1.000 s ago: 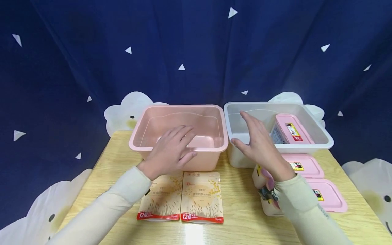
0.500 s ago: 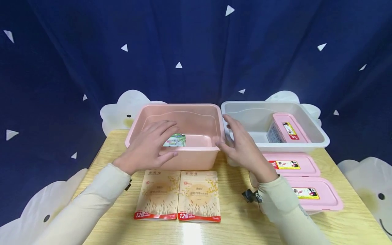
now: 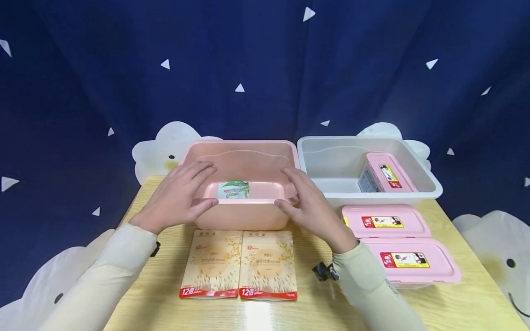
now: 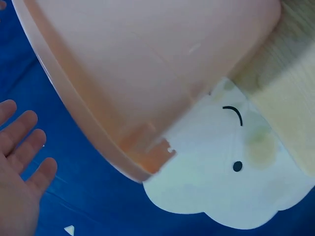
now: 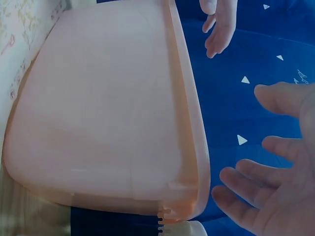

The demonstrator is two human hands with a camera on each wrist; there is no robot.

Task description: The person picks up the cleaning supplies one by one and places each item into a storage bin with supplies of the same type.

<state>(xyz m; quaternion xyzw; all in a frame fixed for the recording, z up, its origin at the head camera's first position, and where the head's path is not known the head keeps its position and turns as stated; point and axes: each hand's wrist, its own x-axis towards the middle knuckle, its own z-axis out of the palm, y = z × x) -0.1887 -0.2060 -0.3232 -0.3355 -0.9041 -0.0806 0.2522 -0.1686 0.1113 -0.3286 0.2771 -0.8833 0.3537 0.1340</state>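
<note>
In the head view my left hand [image 3: 175,195] hovers over the left front corner of the pink plastic bin [image 3: 242,218], fingers extended and thumb apart. My right hand [image 3: 310,209] is at the bin's right front corner, its fingers loosely bent and nothing in them. A green and white packet [image 3: 233,189] lies on the bin floor between the hands. The left wrist view shows the left hand [image 4: 19,162] with spread fingers beside the bin's rim [image 4: 83,123]. From the right wrist, the right hand [image 5: 275,182] also appears spread and bare near the rim [image 5: 197,132].
Two beige pouches, one left [image 3: 213,266] and one right [image 3: 268,266], lie in front of the pink bin. To its right stands a white bin [image 3: 372,197] holding a pink-lidded box [image 3: 395,177]. Two more such boxes, one behind [image 3: 389,210] and one in front [image 3: 439,266], stand nearer.
Both hands have moved left, the right one from over the white bin to the pink bin's right corner. The green and white packet, earlier covered by the left hand, now shows.
</note>
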